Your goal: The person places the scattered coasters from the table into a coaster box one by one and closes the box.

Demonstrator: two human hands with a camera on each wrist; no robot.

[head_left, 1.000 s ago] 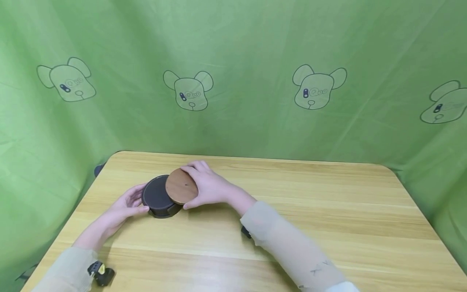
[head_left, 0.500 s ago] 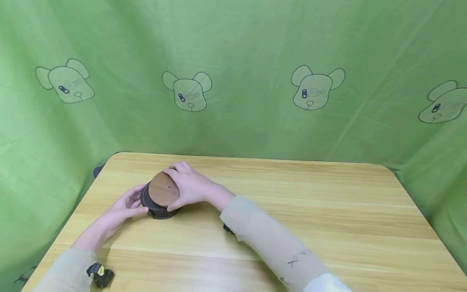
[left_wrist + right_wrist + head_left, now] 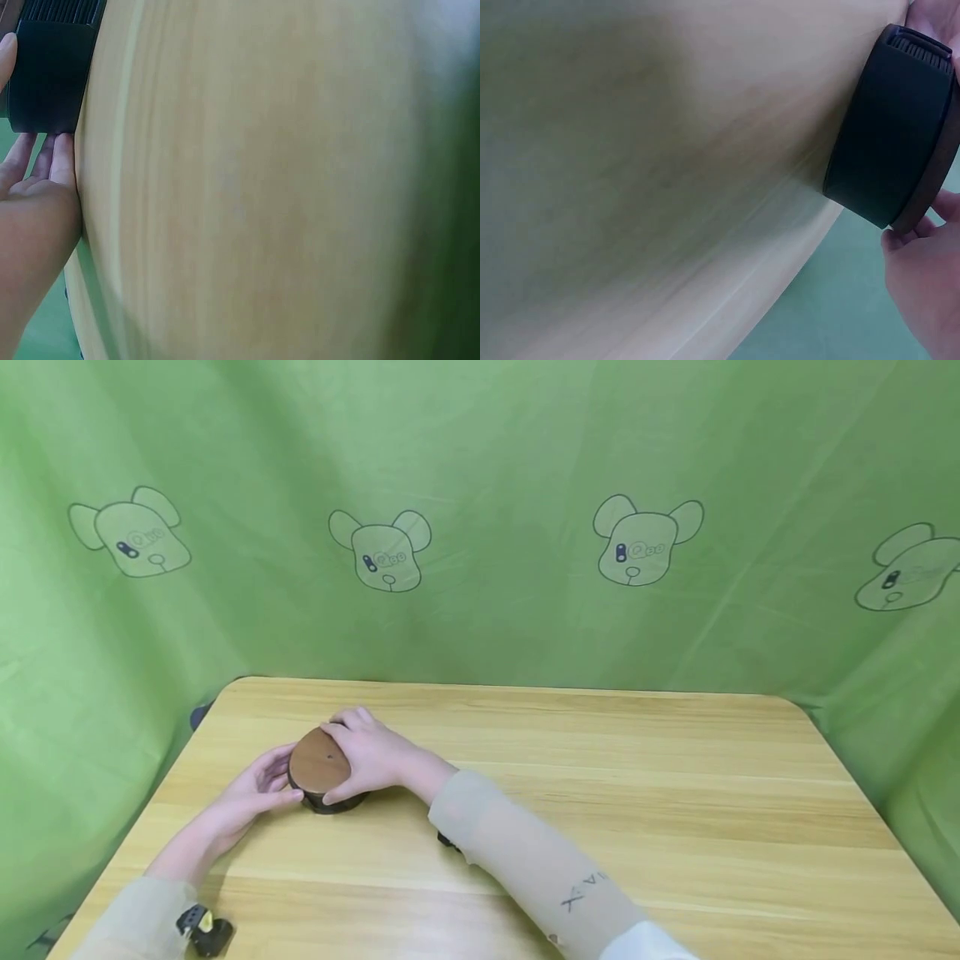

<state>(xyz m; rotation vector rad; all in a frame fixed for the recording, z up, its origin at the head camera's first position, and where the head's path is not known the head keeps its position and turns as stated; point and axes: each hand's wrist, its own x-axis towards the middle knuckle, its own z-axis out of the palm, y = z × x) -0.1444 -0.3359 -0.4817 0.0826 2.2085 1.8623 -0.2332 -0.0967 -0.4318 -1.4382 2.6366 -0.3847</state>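
Observation:
A round wooden disc (image 3: 313,762) lies over the top of a black round holder (image 3: 333,807) at the left of the table. My right hand (image 3: 372,762) grips the disc between thumb and fingers from the right. On the other side, my left hand (image 3: 243,795) holds the holder, thumb at its near side and fingers behind. Ridged layers, like a stack of thin coasters, show through a gap in the black holder (image 3: 889,124) in the right wrist view. There the disc's brown edge (image 3: 934,169) sits against the holder's rim. The palm side of the right hand is mostly hidden.
The wood-grain table (image 3: 637,793) stretches away to the right. Green curtains (image 3: 495,610) with printed bear heads hang behind it and at both sides. A small black camera (image 3: 212,937) is strapped at the left wrist.
My right hand has moved left with the wooden disc, from the holder's right side to squarely over it. My left hand has stayed nearly still at the holder.

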